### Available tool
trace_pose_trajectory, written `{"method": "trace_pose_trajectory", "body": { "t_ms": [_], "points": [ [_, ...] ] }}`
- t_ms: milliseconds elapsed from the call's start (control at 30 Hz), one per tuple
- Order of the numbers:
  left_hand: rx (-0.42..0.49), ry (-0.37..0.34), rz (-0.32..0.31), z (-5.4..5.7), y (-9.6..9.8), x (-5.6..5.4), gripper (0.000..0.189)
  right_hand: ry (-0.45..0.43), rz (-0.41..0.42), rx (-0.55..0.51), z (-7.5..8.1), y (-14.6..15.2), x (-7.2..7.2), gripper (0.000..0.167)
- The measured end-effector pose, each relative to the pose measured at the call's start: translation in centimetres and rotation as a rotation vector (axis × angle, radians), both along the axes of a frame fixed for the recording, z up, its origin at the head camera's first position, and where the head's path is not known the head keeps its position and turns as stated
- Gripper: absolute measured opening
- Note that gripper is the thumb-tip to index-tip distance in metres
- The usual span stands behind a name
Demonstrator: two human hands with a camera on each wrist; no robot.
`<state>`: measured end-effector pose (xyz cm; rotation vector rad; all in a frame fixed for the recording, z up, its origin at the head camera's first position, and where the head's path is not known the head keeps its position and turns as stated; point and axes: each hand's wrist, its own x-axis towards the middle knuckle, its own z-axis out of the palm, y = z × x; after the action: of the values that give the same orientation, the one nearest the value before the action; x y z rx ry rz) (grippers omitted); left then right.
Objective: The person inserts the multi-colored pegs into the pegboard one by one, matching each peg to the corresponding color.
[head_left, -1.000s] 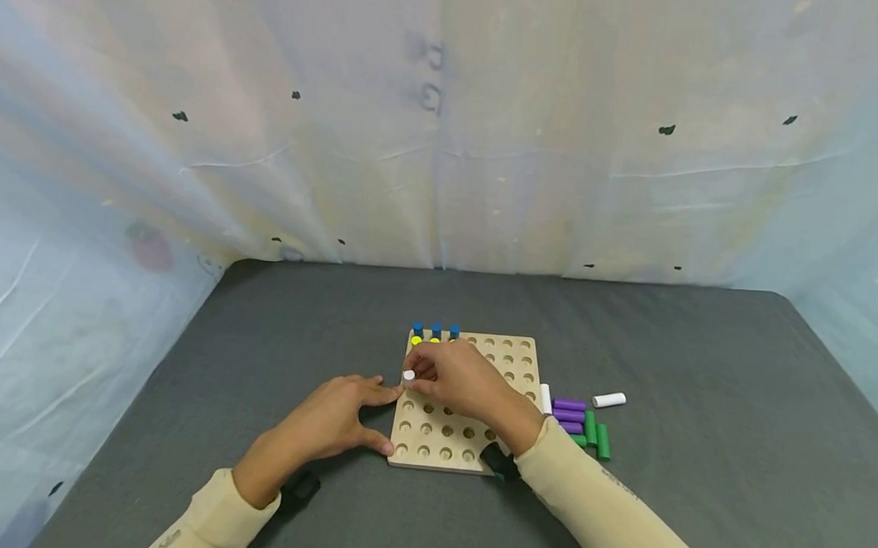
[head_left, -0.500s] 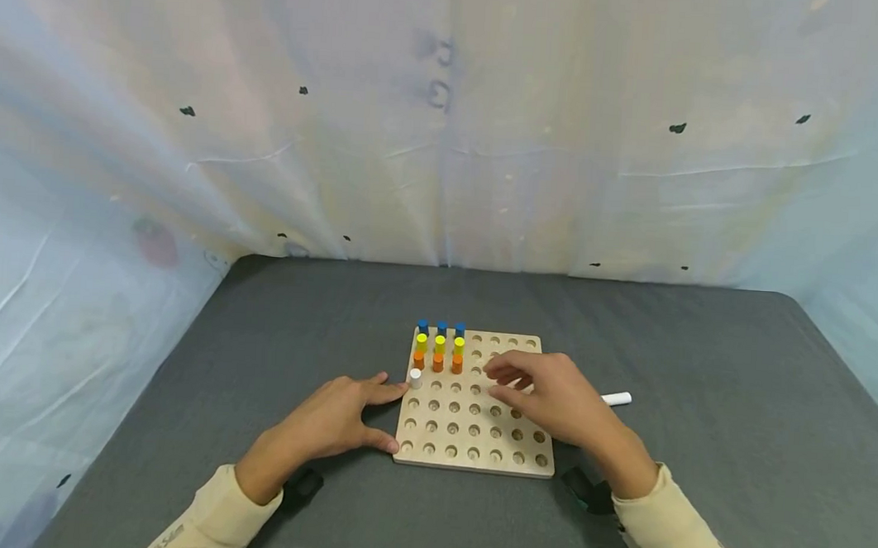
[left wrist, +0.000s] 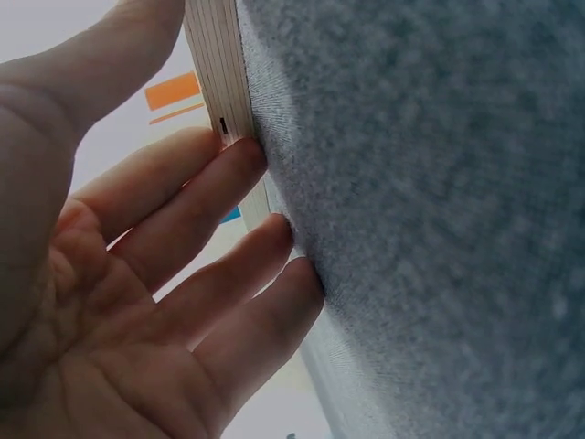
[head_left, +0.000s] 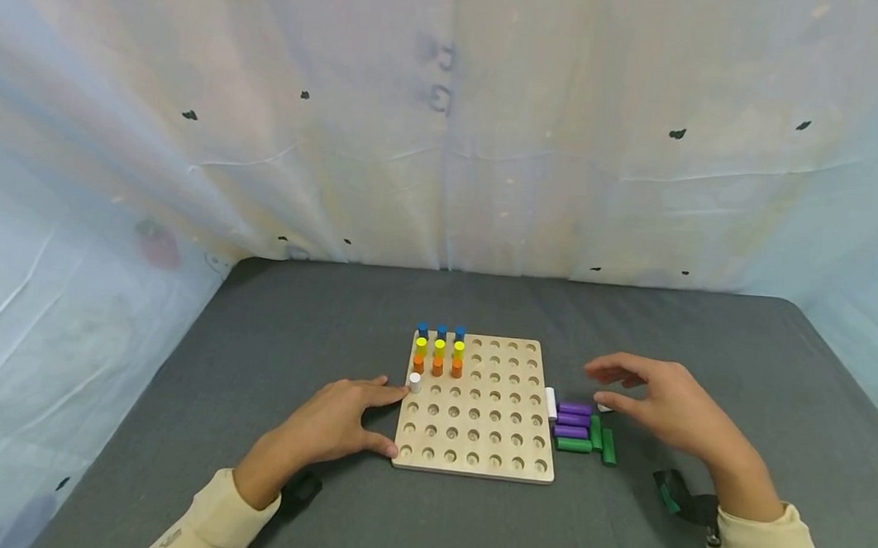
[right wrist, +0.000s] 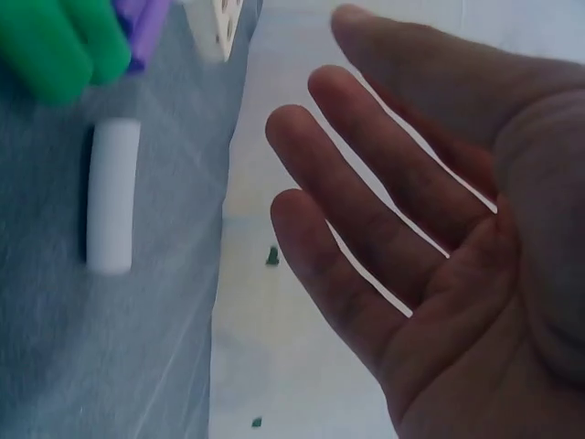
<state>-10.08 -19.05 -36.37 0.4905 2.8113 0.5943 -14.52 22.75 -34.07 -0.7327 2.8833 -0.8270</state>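
Note:
A wooden pegboard (head_left: 506,406) with rows of round holes lies on the table. Blue pegs (head_left: 442,332), yellow pegs (head_left: 439,348) and orange pegs (head_left: 437,366) stand in its three far rows at the left. A white peg (head_left: 414,382) stands upright at the left of the fourth row. My left hand (head_left: 336,422) touches the board's left edge with thumb and fingertips, fingers extended. My right hand (head_left: 666,402), empty with relaxed fingers, hovers over a loose white peg (right wrist: 113,197), which it mostly hides in the head view.
Right of the board lie another white peg (head_left: 551,403), purple pegs (head_left: 574,419) and green pegs (head_left: 573,445). A grey cloth covers the table (head_left: 295,316), and a pale sheet (head_left: 520,146) hangs behind it.
The white peg pinched by my right hand a second ago now stands released in the board. That hand has moved right, off the board to the loose pegs. My left hand stays at the edge.

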Motion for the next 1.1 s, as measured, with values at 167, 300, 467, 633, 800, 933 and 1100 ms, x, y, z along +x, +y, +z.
{"method": "trace_pose_trajectory", "body": {
  "t_ms": [167,300,467,633,800,933,1100],
  "points": [
    [0.000,-0.049,0.038,0.1,0.2,0.1,0.082,-0.035,-0.033,0.013,-0.5,1.2,-0.4,0.038],
    [-0.008,-0.074,0.062,0.1,0.6,-0.2,0.082,-0.064,-0.048,0.025,-1.2,2.0,-0.2,0.038],
    [-0.010,-0.063,0.064,0.3,0.8,-0.4,0.082,-0.048,-0.060,0.054,-2.0,2.6,0.0,0.037],
    [0.000,-0.070,0.076,0.4,0.9,-0.4,0.082,0.014,-0.070,0.081,-2.6,3.1,-0.1,0.039],
    [0.004,-0.083,0.082,0.3,0.9,-0.3,0.082,0.019,-0.063,0.083,-3.3,3.4,-0.4,0.038],
    [0.007,-0.078,0.090,0.1,0.6,-0.2,0.081,0.025,-0.051,0.076,-3.9,3.2,-0.7,0.035],
    [0.004,-0.073,0.091,-0.1,0.4,-0.1,0.082,0.021,-0.025,0.077,-4.6,2.6,-1.1,0.031]
  ]
}}
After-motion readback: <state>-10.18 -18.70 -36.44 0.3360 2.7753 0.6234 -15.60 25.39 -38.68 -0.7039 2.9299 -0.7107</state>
